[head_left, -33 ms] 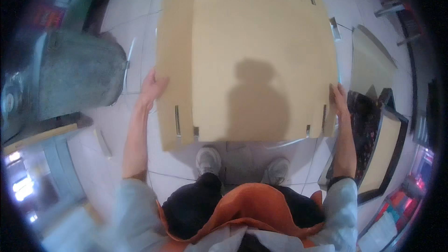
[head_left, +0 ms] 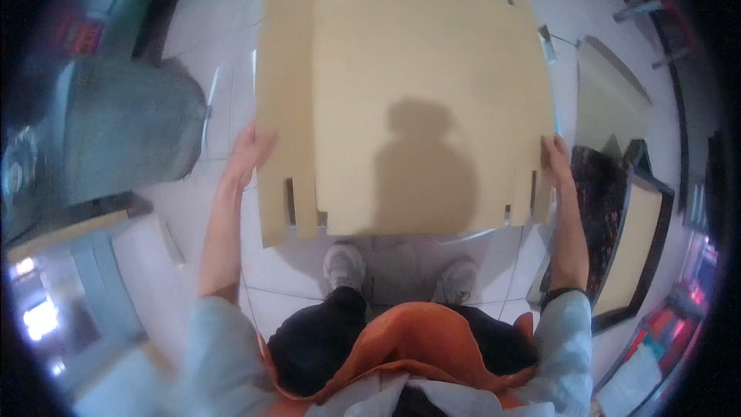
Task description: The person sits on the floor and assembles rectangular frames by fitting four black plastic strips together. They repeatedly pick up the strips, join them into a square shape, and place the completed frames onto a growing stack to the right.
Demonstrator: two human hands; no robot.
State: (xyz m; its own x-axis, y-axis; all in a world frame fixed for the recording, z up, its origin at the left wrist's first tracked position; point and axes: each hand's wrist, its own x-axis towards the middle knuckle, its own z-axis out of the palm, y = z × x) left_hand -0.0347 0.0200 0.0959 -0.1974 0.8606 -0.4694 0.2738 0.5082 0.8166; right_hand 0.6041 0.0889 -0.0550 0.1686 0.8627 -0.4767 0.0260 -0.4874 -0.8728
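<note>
Between left grip (head_left: 251,150) and right grip (head_left: 555,156), 1 slotted cardboard sheet (head_left: 405,85).

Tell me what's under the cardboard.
Past the near edge of the cardboard, a thin white strip and the floor show. Whatever lies directly beneath is covered; I can't tell.

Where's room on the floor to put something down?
Bare tiles show between the grey container and the left edge of the cardboard, and between the left forearm and left shoe. Beyond the right hand it's crowded: a dark patterned thing and a black-edged panel. The cardboard hides what's under it.
</note>
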